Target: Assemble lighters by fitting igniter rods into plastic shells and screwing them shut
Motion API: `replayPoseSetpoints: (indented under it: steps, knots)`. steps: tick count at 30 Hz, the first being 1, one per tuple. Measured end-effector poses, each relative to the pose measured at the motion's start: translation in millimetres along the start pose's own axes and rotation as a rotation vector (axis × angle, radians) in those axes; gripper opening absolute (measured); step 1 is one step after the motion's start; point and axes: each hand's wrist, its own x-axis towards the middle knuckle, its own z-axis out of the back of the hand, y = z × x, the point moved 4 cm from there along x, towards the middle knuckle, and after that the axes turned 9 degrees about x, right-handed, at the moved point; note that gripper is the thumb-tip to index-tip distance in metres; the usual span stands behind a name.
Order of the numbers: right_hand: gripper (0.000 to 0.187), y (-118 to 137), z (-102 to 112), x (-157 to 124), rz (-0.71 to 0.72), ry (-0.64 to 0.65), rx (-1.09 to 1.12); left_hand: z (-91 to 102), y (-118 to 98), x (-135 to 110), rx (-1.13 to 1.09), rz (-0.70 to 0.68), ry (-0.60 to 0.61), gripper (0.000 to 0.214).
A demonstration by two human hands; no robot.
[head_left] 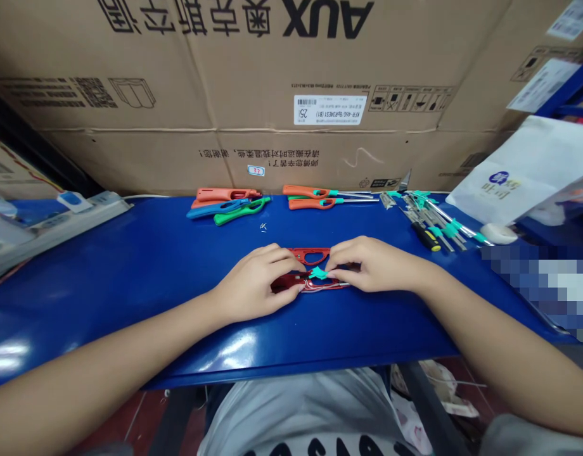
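Observation:
In front of me on the table lies an open red lighter shell half (313,287), with a thin wire and a metal rod along it. My left hand (256,282) grips its left part between thumb and fingers. The fingertips of my right hand (374,263) pinch a small teal trigger (319,273) at the middle of the shell; how far it is seated I cannot tell. Just behind lies a second red shell half (301,254), partly hidden by both hands.
Red, blue and green lighter shells (229,204) lie at the back beside orange lighters with metal tubes (315,202). To the right are several metal rods with teal triggers (434,215), a screwdriver (425,236) and a white bag (524,168). A power strip (82,221) sits left; a cardboard box (253,82) stands behind.

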Motion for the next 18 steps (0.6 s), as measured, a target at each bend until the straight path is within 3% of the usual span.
replayPoseSetpoints:
  steps: [18]
  knots:
    - [0.011,-2.7,-5.9,0.9,0.002,0.087,0.070,-3.7,4.3,-1.3,-0.057,0.021,0.091,0.023]
